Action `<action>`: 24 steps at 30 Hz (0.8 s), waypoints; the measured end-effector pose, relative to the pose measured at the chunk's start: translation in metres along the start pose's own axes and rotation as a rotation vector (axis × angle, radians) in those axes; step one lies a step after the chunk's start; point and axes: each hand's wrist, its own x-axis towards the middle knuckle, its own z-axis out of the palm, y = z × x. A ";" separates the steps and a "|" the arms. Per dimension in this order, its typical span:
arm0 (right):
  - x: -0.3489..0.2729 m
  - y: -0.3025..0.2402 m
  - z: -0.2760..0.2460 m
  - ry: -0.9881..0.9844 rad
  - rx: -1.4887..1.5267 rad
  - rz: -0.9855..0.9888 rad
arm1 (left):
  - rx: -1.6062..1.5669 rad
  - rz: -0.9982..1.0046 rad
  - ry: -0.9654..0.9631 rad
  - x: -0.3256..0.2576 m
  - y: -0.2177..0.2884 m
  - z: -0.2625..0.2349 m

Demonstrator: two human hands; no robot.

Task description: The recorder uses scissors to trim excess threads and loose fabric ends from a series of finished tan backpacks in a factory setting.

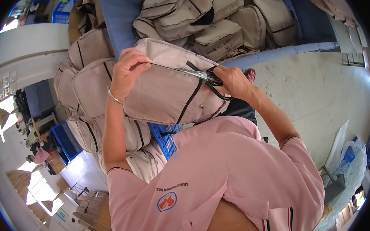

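A beige backpack (161, 95) with black trim lies across in front of me. My right hand (233, 81) grips black-handled scissors (196, 73) by their loops, and the metal blades point left along the bag's upper seam. At the other end of that seam, my left hand (130, 70) has thumb and fingertips pinched together at the bag's edge. Whether it holds fabric or a thread there is too small to make out. A bracelet circles my left wrist.
Similar beige bags (89, 84) are stacked at my left, partly over a blue plastic crate (164, 139). Beyond the backpack, a blue fabric-lined bin (277, 55) holds a heap of more bags (217, 35). Grey floor (305, 89) lies at my right, with clear plastic wrapping (351, 168) farther out.
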 end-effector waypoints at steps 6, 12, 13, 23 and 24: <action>-0.008 -0.009 -0.014 0.083 0.064 0.114 | 0.017 -0.020 0.003 -0.012 0.019 -0.010; -0.024 0.005 -0.005 0.286 0.399 0.449 | 0.099 0.028 0.165 -0.061 0.029 -0.045; -0.026 0.008 0.000 0.295 0.433 0.474 | 0.079 0.003 0.214 -0.071 0.032 -0.050; -0.017 -0.025 0.027 0.241 0.688 0.529 | -0.080 -0.285 0.936 -0.206 0.061 -0.075; -0.016 -0.025 0.028 0.217 0.674 0.552 | -0.066 -0.293 0.979 -0.225 0.056 -0.076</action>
